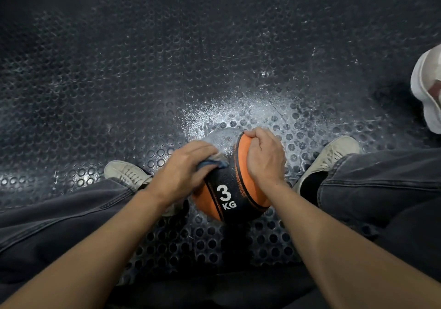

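A black and orange medicine ball [232, 189] marked "3 KG" sits on the dark studded rubber floor [119, 81] between my feet. My left hand [186, 169] presses a blue-grey cloth [214, 163] against the ball's upper left side, fingers curled over the cloth. On the ball's orange right panel, my right hand [265, 158] grips the top with curled fingers. The ball's far side looks dusty or wet and grey.
My left shoe [126, 172] and right shoe [331, 155] flank the ball, with dark jeans legs on both sides. Another white shoe [427, 89] is at the right edge. A whitish wet or powdery patch [238, 110] spreads on the floor beyond the ball.
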